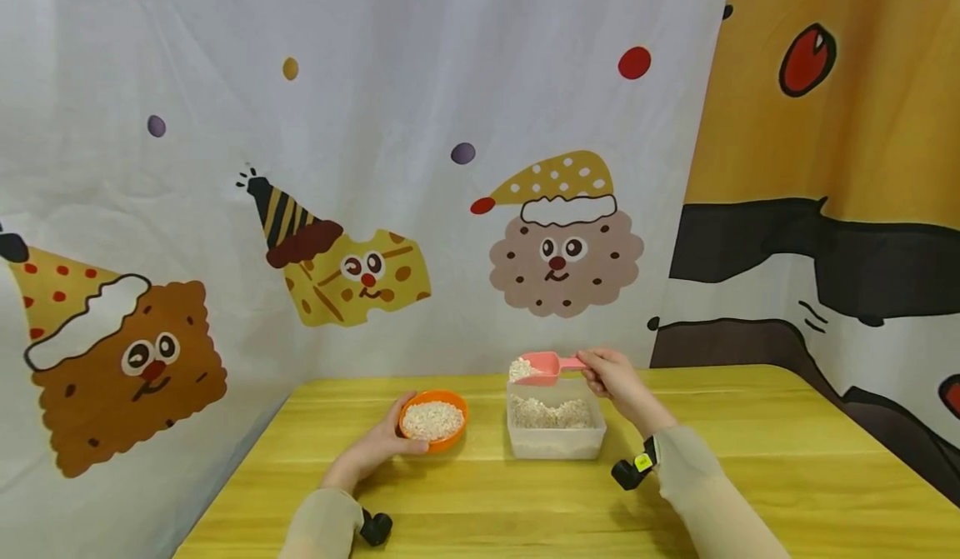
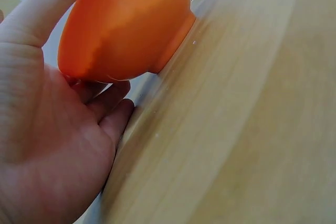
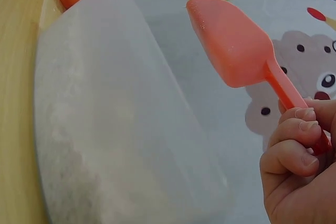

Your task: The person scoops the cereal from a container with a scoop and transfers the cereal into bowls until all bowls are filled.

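My left hand [image 1: 384, 438] holds an orange bowl [image 1: 450, 441] at its left side, thumb on the rim, fingers round the wall. Pale grains [image 1: 431, 419] fill much of the bowl, which stands on the table in the left wrist view. My right hand [image 1: 613, 376] grips the handle of a pink scoop [image 1: 550, 366]. The scoop carries a heap of pale grains and hangs above the back of a translucent plastic box [image 1: 557, 445]. More grains [image 1: 551, 414] lie in the box, with a dip in their surface. From below, the right wrist view shows the scoop's underside [image 3: 231, 45].
The yellow wood-grain table [image 1: 480, 509] carries the box, to the right of the bowl. Behind its far edge hangs a pale curtain [image 1: 390, 67] printed with cartoon biscuits and cheese. A few small crumbs dot the tabletop [image 2: 226, 103] near the bowl.
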A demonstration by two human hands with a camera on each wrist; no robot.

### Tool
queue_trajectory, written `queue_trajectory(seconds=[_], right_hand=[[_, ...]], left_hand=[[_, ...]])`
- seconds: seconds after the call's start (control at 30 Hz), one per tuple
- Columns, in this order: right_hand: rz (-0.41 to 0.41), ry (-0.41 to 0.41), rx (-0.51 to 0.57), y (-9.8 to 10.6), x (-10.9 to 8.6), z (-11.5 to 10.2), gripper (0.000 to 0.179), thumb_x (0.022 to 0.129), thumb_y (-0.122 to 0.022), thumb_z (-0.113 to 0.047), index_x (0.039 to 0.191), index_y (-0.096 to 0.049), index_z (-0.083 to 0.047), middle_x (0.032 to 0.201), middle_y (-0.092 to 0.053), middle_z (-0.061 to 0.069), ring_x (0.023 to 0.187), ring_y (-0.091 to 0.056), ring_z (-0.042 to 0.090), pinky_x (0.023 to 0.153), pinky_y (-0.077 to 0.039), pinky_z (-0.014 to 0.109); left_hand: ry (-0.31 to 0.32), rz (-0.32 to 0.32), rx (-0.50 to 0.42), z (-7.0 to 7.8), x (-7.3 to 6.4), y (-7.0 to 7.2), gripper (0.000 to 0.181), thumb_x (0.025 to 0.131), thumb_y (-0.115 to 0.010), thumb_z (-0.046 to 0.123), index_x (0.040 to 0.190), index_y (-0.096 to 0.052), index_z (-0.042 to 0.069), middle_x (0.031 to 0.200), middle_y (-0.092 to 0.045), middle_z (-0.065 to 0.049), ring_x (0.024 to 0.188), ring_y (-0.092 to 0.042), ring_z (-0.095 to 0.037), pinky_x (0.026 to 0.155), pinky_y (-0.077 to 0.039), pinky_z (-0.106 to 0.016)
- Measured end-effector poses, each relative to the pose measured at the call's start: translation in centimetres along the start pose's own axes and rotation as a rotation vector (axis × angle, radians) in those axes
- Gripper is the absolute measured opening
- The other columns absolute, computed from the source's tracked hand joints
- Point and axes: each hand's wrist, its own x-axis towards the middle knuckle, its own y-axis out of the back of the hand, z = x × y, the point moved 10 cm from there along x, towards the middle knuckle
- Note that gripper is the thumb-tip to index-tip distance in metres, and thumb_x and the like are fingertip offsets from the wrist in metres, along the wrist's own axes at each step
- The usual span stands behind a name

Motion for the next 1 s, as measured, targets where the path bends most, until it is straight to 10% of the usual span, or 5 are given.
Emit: queue_trajectory(seconds=[1.0], right_hand=[[-0.195,0.013,-0.075,-9.8,3.5,-0.5,0.024,0.103,-0.048,-0.017,0.095,-0.062,0.001,0.059,-0.041,-0.001,0.045,-0.029,0.009,0.043,-0.024,0.022]], left_hand=[[-0.050,0.003,0.009,0.3,-0.2,-0.2,0.098,0.080,-0.080,0.015,0.153,-0.016,0.009,0.150,-0.030,-0.019,0.135,-0.032,-0.034,0.108,-0.026,-0.052]])
